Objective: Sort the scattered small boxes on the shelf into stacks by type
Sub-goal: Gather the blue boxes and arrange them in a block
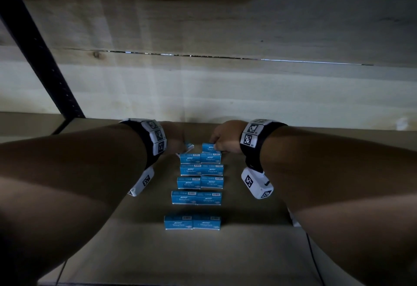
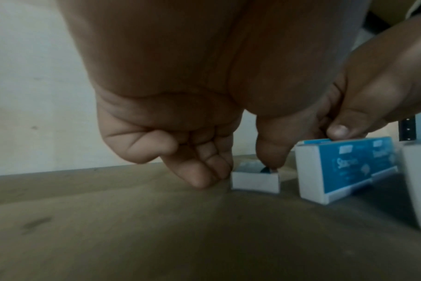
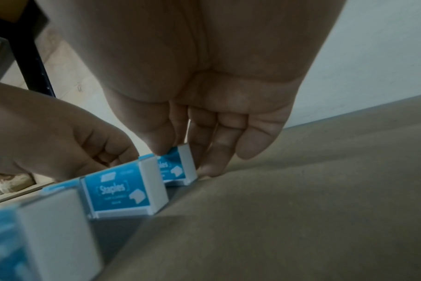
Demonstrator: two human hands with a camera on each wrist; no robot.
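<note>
Several blue staple boxes [image 1: 201, 169] stand in side-by-side pairs, forming a column of rows down the middle of the brown shelf [image 1: 248, 252]. At the far end my right hand [image 1: 222, 142] pinches an upright staple box [image 3: 178, 168] between thumb and fingers, set on the shelf behind the last pair. To its left, my left hand [image 2: 238, 171] holds a smaller-looking staple box lying flat [image 2: 255, 180], thumb on its top and fingers [image 2: 199, 176] at its left side touching the shelf. In the head view that box [image 1: 189, 147] looks tilted.
A pale wooden back wall [image 1: 203, 82] closes the shelf just beyond the hands. A black metal upright [image 1: 45, 60] runs at the left. Bare shelf lies on both sides of the box column and at the near edge.
</note>
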